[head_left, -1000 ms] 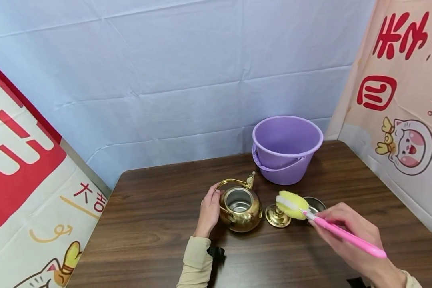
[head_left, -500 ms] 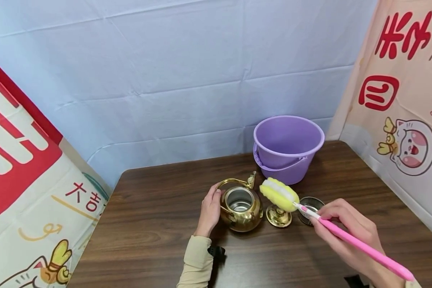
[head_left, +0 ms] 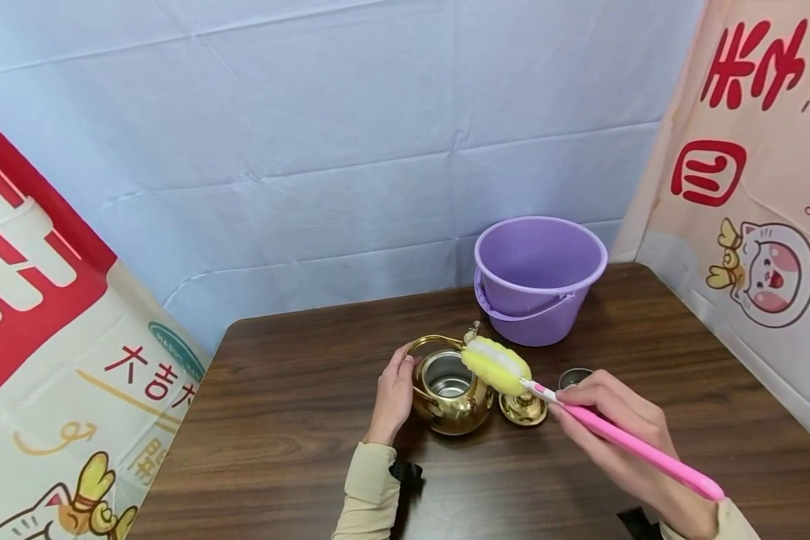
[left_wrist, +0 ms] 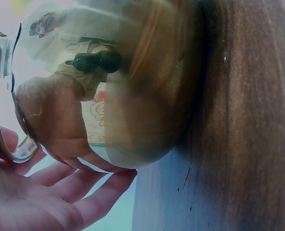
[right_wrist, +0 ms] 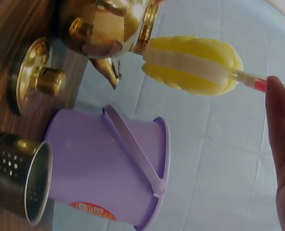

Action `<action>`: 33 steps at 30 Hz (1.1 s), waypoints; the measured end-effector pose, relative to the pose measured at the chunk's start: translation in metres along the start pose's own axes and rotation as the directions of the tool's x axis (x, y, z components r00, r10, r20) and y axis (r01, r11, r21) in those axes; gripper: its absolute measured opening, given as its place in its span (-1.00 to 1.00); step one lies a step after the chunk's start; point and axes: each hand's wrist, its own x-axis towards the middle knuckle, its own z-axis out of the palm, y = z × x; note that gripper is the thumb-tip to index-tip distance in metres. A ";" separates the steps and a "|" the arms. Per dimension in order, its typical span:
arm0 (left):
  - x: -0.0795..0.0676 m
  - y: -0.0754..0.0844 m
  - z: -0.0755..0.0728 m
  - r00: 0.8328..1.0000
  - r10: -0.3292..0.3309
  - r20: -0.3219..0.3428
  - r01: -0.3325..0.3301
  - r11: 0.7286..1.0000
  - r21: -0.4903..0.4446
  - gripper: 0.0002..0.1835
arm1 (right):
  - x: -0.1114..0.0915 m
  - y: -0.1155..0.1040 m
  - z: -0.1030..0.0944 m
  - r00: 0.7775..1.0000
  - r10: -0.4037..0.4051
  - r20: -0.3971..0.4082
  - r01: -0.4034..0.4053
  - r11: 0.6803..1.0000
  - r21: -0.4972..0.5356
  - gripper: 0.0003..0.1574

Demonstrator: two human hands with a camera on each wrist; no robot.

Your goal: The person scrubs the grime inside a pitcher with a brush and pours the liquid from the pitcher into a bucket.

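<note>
A round gold kettle stands on the table without its lid, its steel inside showing. My left hand holds its left side by the handle's foot; in the left wrist view the fingertips lie against the shiny body. In my right hand I grip the pink handle of a bottle brush, whose yellow and white sponge head overlaps the kettle's right rim in the head view. The gold lid lies right of the kettle. Beyond it stands a perforated metal strainer, partly hidden by my right hand in the head view.
A purple bucket with its handle hanging down stands behind the lid and strainer. The dark wooden table ends at a pale cloth backdrop. Printed banners hang at both sides.
My right hand has moved left with the brush, taking the sponge head from over the lid and strainer to the kettle's rim. The left hand and kettle have stayed put.
</note>
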 end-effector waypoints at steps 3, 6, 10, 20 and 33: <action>0.000 0.000 0.000 1.000 -0.004 0.004 0.004 1.000 -0.004 -0.59 | 0.000 0.000 0.005 1.000 0.027 0.013 -0.027 1.000 0.002 -0.84; 0.000 0.001 0.000 1.000 -0.003 0.001 0.003 1.000 -0.008 -0.60 | 0.000 0.001 0.009 0.998 0.059 0.026 -0.059 0.998 0.001 -0.92; 0.000 0.001 0.000 1.000 0.001 0.004 -0.001 1.000 -0.016 -0.60 | 0.000 0.001 0.015 0.994 0.105 0.044 -0.104 0.994 -0.020 -0.90; -0.001 0.002 -0.001 1.000 0.005 0.015 -0.005 1.000 -0.018 -0.59 | 0.006 -0.002 0.024 0.978 0.189 0.085 -0.177 0.975 -0.138 -0.63; -0.001 0.002 -0.002 1.000 0.006 0.008 -0.006 1.000 -0.014 -0.59 | 0.006 0.008 0.040 0.969 0.192 0.153 -0.176 0.978 -0.112 -0.57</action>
